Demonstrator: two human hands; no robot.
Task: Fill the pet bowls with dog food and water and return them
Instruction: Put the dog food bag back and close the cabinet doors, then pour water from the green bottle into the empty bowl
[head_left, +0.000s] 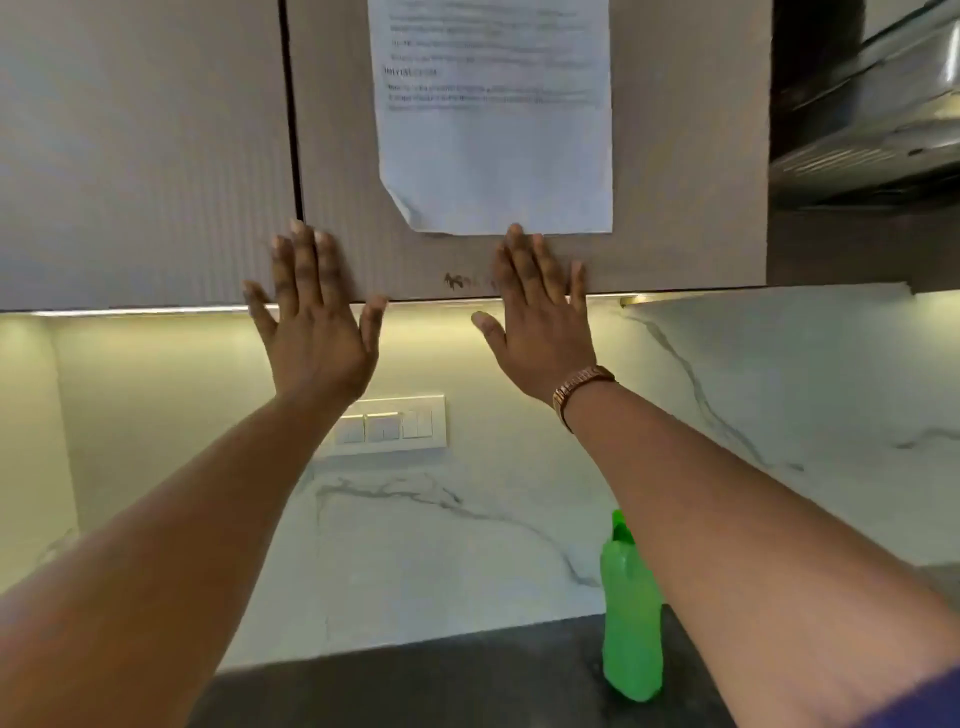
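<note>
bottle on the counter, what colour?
Bright green. The bottle stands on the dark counter, partly behind the right forearm; the head view is the only one.

It was a home kitchen: wall cabinets (156, 156) hung over a marble backsplash (441, 545), dark counter (467, 680) and steel hood (872, 130) at right

Dark speckled countertop (467, 680) along bottom centre of frame, butting the white marble backsplash (441, 545). One green plastic bottle (631, 613) standing upright on it, lower right of centre, partly behind a forearm.
</note>
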